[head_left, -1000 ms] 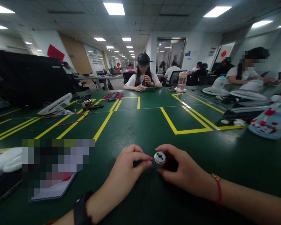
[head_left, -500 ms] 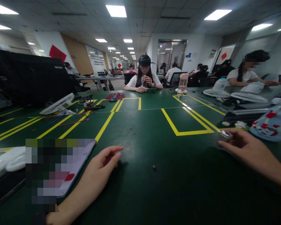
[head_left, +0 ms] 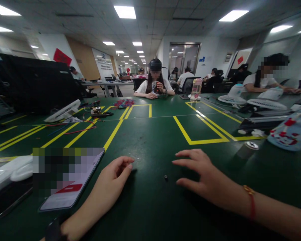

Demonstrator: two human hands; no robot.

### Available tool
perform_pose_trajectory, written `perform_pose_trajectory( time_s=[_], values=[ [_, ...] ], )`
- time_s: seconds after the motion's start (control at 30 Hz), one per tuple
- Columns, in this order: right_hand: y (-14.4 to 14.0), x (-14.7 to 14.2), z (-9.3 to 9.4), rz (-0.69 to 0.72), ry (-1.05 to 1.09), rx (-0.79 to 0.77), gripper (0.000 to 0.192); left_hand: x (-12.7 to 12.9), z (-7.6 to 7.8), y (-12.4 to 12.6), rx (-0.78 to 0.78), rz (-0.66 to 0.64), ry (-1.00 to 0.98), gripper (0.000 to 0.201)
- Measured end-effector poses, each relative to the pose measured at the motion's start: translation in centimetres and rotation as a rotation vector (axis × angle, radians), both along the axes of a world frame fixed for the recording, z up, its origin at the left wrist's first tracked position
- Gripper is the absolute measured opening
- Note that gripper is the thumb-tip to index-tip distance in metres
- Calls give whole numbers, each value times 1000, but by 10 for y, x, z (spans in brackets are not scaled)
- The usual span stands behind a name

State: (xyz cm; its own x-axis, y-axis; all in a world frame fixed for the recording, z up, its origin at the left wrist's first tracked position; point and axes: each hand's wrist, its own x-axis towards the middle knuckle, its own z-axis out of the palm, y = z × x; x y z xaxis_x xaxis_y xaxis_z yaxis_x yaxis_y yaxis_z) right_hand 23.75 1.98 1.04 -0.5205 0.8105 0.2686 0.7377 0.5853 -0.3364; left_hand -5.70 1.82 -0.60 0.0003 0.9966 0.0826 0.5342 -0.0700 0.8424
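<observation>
Both hands rest on the green bench (head_left: pixel 150 140), empty. The left hand (head_left: pixel 112 177) lies loosely curled, fingers half closed on nothing; the right hand (head_left: pixel 203 175) is spread open, fingertips pointing left. Between them, just off the right thumb, sits a tiny dark ring (head_left: pixel 166 176), flat on the bench and touched by neither hand. It looks like a hard little metal or plastic piece, light as anything, likely to skid or roll on this smooth mat. Best bet, I'd say, is a thumb-and-forefinger pinch across its outer edge, or a fingertip pressed down to tip it up first. Out past the right hand, well apart from it, stands a dark cylinder (head_left: pixel 245 151) with a silvery cap, upright. It appears rigid and heavier, graspable round its body. Left of the left hand lies a phone (head_left: pixel 70 194), just beside the wrist.
</observation>
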Motion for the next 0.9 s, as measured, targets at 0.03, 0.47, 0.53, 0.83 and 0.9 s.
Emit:
perform_pose_trajectory(
  time_s=[0.03, 0.47, 0.53, 0.83, 0.9],
  values=[
    [0, -17, -1, 34, 15, -51, 37, -1, -1, -1, 12, -6, 25, 26],
    [23, 148, 37, -727, -128, 199, 37, -4, 1, -1, -66, 13, -84, 28],
    [24, 169, 33, -828, -179, 89, 39, -5, 0, -1, -70, 4, -97, 28],
    [24, 179, 38, -995, -129, -97, 48, -9, -1, -3, -106, -6, -107, 30],
    [24, 183, 41, -1056, -118, -110, 47, -9, -1, -2, -107, -13, -102, 30]
  ],
)
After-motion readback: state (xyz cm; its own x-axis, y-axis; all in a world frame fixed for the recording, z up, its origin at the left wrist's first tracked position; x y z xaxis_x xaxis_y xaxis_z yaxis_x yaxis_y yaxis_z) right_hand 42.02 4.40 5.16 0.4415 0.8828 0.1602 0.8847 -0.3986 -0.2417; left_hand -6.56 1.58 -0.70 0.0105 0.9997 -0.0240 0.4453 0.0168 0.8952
